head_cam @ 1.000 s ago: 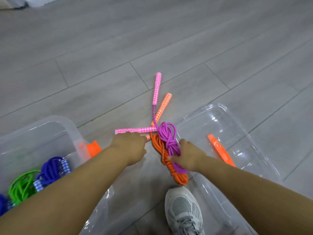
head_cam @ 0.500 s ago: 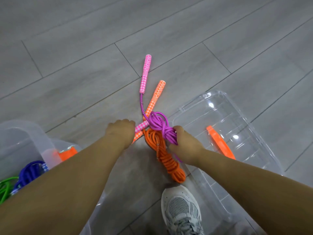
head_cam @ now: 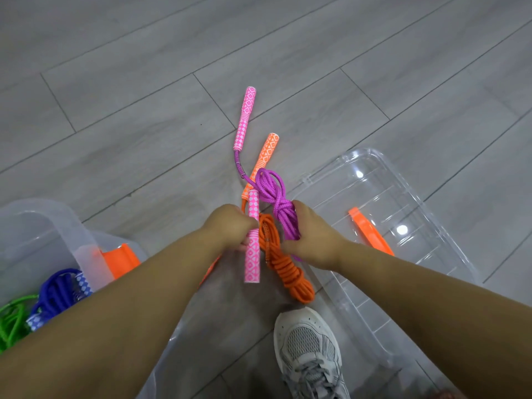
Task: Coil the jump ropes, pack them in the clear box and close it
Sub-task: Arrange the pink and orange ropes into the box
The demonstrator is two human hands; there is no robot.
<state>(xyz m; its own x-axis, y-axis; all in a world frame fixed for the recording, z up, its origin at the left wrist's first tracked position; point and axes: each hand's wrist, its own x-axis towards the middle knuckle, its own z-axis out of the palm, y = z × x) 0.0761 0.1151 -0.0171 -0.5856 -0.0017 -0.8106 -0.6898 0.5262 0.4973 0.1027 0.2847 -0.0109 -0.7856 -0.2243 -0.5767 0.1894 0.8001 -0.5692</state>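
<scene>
My left hand grips one pink patterned handle of the purple jump rope, holding it lengthwise off the floor. My right hand grips the knotted purple rope bundle. The rope's other pink handle lies on the floor further away. Under my hands a coiled orange jump rope lies on the floor, one orange handle pointing away. The clear box stands at the left, holding a blue rope and a green rope. Its clear lid lies on the right.
The lid carries an orange latch, and another orange latch sits on the box's near end. My grey sneaker stands on the floor just below the orange coil. Grey plank floor stretches ahead.
My left hand has taken the near pink handle and swung it from lying sideways to pointing towards me. My right hand has lifted the purple bundle slightly off the orange coil.
</scene>
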